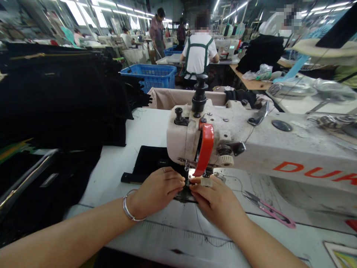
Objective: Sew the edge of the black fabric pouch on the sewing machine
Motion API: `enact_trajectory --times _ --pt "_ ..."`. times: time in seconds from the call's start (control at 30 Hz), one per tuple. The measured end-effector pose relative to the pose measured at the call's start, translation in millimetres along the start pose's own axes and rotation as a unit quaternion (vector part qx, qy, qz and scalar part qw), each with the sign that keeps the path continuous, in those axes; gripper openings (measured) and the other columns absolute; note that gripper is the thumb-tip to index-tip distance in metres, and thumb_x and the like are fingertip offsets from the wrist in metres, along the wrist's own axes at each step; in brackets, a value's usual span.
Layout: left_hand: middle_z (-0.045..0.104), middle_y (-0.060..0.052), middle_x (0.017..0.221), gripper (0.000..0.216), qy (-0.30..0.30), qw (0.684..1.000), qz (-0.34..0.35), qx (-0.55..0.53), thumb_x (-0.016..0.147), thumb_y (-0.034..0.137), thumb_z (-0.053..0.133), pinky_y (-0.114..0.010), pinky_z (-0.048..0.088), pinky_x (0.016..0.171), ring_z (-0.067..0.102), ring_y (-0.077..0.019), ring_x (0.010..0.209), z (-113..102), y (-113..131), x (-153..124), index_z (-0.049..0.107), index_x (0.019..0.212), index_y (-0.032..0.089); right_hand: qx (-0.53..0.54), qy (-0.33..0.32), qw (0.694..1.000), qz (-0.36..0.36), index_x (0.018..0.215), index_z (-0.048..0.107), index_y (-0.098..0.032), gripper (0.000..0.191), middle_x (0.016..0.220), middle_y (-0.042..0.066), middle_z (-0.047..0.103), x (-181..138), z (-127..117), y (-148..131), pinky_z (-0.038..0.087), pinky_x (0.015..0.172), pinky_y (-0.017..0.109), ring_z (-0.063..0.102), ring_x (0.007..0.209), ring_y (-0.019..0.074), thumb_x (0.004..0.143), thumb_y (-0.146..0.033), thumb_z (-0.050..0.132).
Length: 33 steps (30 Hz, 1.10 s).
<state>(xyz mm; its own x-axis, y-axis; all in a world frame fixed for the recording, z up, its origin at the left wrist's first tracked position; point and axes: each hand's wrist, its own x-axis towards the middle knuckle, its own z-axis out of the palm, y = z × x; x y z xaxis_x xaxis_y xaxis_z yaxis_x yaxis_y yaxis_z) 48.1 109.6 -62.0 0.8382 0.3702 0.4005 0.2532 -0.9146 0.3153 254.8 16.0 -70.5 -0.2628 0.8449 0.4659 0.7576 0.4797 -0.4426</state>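
Our left hand [158, 190] and right hand [213, 197]: half-curled at sewing machine [256, 145], grip unclear. Keep black cloth [149, 158], left's 11 o'clock, flat.

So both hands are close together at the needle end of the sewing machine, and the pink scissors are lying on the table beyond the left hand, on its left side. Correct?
Not quite: the pink scissors lie to the right of the right hand, as the head view shows. The rest stands.
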Motion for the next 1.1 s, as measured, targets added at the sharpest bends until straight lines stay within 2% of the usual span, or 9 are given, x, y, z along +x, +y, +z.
enact_trajectory --times 0.17,0.33,0.5,0.63,0.87,1.1 --pt "0.07 -0.002 0.103 0.015 -0.02 1.0 0.011 0.015 0.097 0.015 0.052 -0.03 0.051 0.09 0.064 -0.0148 0.093 -1 -2 7 0.067 0.1 0.016 -0.03 -0.003 0.999 0.011 0.097 0.07 -0.018 0.016 0.097 0.009 0.069 1 1 3 0.052 0.071 0.036 0.059 0.083 0.0228 0.094 -0.014 0.055" --pt "0.071 -0.001 0.094 0.013 -0.009 1.0 -0.002 0.012 0.096 0.018 0.055 -0.028 0.051 0.09 0.065 -0.015 0.091 -1 -9 19 0.068 0.093 0.016 -0.028 0.005 0.999 0.016 0.099 0.069 -0.018 0.016 0.102 0.01 0.069 3 2 7 0.054 0.078 0.039 0.061 0.091 0.0244 0.092 -0.012 0.055" --pt "0.07 0.0 0.087 0.014 -0.006 0.999 -0.034 0.005 0.093 0.015 0.059 -0.03 0.05 0.092 0.066 -0.0163 0.089 -1 -12 26 0.066 0.081 0.017 -0.032 -0.005 0.999 0.036 0.11 0.066 -0.017 0.024 0.111 0.012 0.066 5 2 7 0.054 0.083 0.044 0.06 0.098 0.0273 0.09 -0.009 0.055" --pt "0.07 0.0 0.086 0.014 -0.001 0.999 -0.049 0.004 0.093 0.013 0.06 -0.03 0.05 0.092 0.066 -0.017 0.09 0 -12 26 0.066 0.08 0.018 -0.031 -0.005 0.999 0.043 0.114 0.064 -0.018 0.027 0.112 0.012 0.066 5 4 8 0.054 0.085 0.045 0.06 0.1 0.0272 0.091 -0.009 0.053" --pt "0.071 -0.003 0.089 0.012 0.028 0.998 -0.049 0.003 0.092 0.015 0.061 -0.032 0.053 0.09 0.066 -0.0186 0.092 2 -12 26 0.069 0.083 0.018 -0.052 0.005 0.998 0.033 0.11 0.064 -0.018 0.024 0.108 0.012 0.066 3 5 8 0.055 0.08 0.043 0.061 0.093 0.0265 0.091 -0.011 0.053" --pt "0.071 -0.003 0.087 0.013 0.027 0.998 -0.058 0.02 0.091 0.013 0.06 -0.032 0.054 0.088 0.066 -0.0189 0.089 3 -11 27 0.069 0.084 0.017 -0.03 0.003 0.999 0.042 0.106 0.065 -0.019 0.023 0.108 0.011 0.066 5 8 7 0.054 0.083 0.043 0.06 0.096 0.0266 0.089 -0.008 0.053"
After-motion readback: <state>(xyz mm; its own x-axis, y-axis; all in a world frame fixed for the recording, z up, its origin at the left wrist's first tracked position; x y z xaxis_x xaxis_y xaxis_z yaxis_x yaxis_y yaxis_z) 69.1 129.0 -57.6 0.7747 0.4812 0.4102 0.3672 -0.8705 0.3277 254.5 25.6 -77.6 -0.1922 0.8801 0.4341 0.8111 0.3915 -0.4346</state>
